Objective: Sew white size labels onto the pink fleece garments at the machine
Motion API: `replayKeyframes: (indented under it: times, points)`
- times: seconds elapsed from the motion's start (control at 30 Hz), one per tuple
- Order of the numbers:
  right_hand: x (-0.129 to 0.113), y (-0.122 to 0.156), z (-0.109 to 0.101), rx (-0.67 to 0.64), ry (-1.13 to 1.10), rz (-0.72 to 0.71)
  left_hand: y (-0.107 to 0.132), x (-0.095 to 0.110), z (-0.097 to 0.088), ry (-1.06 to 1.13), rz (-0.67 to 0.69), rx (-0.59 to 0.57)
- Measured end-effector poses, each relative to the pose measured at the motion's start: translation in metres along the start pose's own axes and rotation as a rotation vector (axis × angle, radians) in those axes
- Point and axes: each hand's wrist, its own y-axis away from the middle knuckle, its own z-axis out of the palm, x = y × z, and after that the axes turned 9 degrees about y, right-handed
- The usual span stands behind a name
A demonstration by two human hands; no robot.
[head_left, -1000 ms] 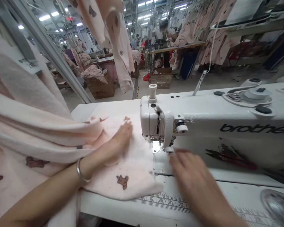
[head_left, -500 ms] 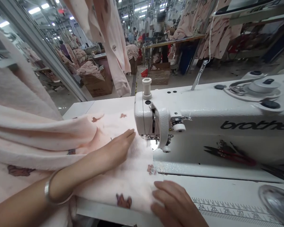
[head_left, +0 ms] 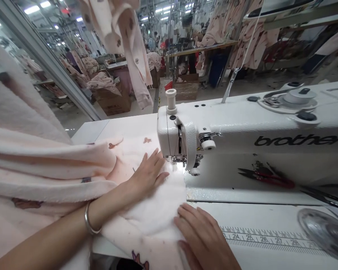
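Observation:
Pale pink fleece fabric (head_left: 129,225) with small printed figures lies across the sewing machine bed and bunches up at the left. Part of it is turned over near the front, showing a plain white fuzzy side. My left hand (head_left: 149,172) rests flat on the fabric just left of the presser foot, fingers spread; a silver bangle (head_left: 90,221) circles that wrist. At the fabric's right edge lies my right hand (head_left: 199,234), fingers stretched over it and thumb apart. The white sewing machine head (head_left: 171,135) stands over the fabric, its lamp lighting the needle area.
Red-handled scissors (head_left: 267,176) lie under the machine arm, with dark metal blades (head_left: 326,197) to their right. A printed ruler (head_left: 270,240) runs along the front of the table. Pink garments (head_left: 136,56) hang beyond the machine, and cardboard boxes (head_left: 112,99) stand on the floor.
My left hand has moved slightly right and spread its fingers. My right hand has shifted up the edge, and the fabric there is now folded over to its white side. The view has shifted slightly.

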Motion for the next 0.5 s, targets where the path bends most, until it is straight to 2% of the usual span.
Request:
replayKeyframes:
  times: [0.07,0.17,0.3,0.5]
  points:
    - [-0.001,0.003,0.012,-0.018,0.109,-0.088,0.001,-0.007,0.009,-0.044,-0.027,0.0]
    - [-0.002,0.013,0.021,-0.054,0.142,-0.129,0.007,-0.014,0.018,-0.121,-0.074,-0.006]
    - [-0.001,0.018,0.02,-0.064,0.117,-0.114,0.009,-0.015,0.023,-0.18,-0.081,0.021]
    - [-0.002,0.01,0.014,-0.026,0.086,-0.089,0.008,-0.014,0.026,-0.204,-0.072,0.053]
